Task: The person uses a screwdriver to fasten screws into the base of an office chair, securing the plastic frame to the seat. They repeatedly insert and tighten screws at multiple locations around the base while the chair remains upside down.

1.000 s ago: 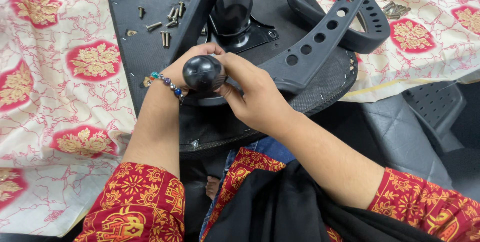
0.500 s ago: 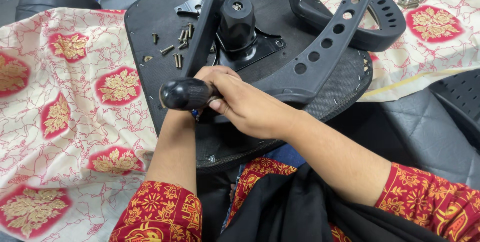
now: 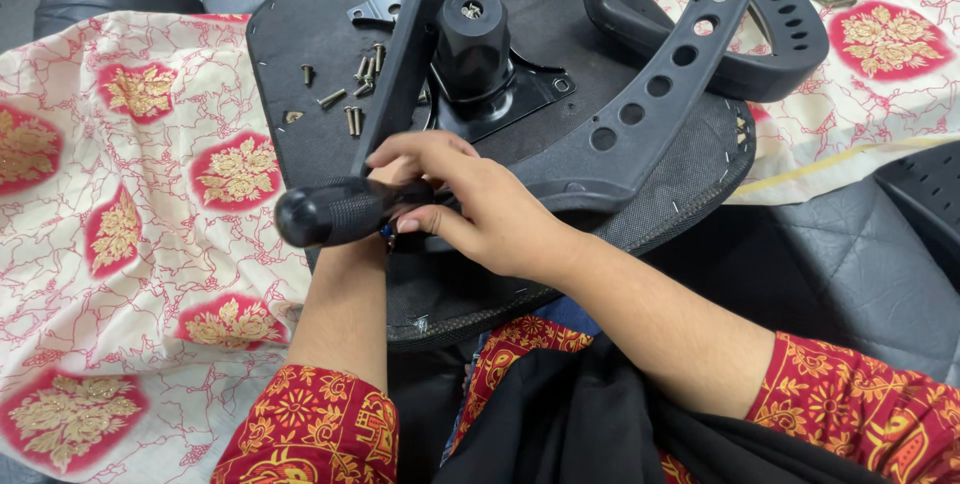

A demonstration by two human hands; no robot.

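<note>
Hiding most of the left hand (image 3: 385, 179), the right hand (image 3: 480, 209) has fingers wrapped around one black screwdriver handle (image 3: 340, 212); left fingers unclear, eight-odd loose screws (image 3: 352, 94).

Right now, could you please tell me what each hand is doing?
Left hand: mostly hidden behind the screwdriver handle; cannot tell.
Right hand: closed on the screwdriver handle.
</note>
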